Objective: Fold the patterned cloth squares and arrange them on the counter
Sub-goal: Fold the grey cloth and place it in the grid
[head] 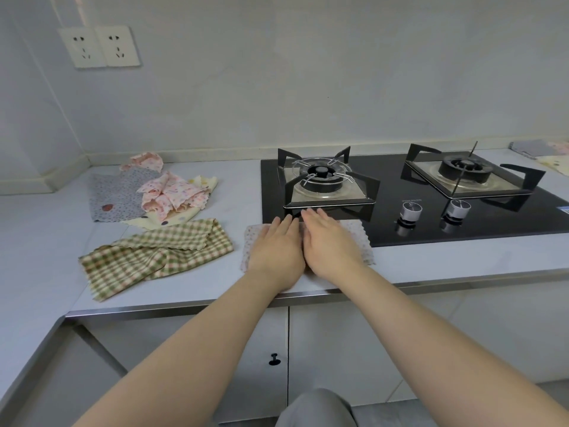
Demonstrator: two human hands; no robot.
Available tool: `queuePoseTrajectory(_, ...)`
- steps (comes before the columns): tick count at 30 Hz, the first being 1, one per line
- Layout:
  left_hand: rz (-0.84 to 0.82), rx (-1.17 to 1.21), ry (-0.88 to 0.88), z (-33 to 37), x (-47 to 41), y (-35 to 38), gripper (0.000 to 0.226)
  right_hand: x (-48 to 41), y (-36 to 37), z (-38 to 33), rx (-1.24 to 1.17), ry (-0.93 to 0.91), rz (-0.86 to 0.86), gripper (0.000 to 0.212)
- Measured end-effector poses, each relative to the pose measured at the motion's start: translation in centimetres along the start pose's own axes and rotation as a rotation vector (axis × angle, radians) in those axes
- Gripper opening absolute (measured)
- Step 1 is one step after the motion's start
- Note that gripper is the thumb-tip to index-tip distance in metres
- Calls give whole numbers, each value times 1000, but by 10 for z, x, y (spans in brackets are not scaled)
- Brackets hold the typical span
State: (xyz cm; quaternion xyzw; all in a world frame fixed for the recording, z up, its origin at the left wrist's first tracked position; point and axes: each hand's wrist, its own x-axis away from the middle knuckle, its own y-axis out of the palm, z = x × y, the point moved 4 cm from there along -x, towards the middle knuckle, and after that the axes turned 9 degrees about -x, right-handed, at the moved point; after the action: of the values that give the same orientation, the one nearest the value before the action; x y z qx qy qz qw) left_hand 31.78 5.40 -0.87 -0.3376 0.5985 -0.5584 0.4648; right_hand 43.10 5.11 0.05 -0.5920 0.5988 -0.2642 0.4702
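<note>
Counter (215, 272): cloth (357, 238) under flat fingers (284, 225)

Bare counter (34, 241) runs open along the left edge and in a strip along the front edge before the hob (385, 232). The green checked cloth (154, 257) sprawls left of centre near the front edge. A heap of cloths (154, 192) lies behind it toward the back edge, a bare lane separating it from the hob. On the hob, two raised pan supports (368, 186) and two knobs (411, 211) stand up. A few further cloths (542, 152) lie at the back-right corner.
</note>
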Motion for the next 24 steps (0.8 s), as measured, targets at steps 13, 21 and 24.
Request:
queuePoseTrajectory(13, -139, 11, -77, -36, 11, 13, 73, 14, -5, 45, 129, 213, -13, 60)
queuePoseTrajectory(21, -134, -16, -150, -45, 20, 11, 90, 15, -17, 70, 104, 422, 76, 63)
queuePoseTrajectory(24, -34, -88, -128, -40, 23, 6, 87, 12, -21, 74, 83, 477, 125, 48)
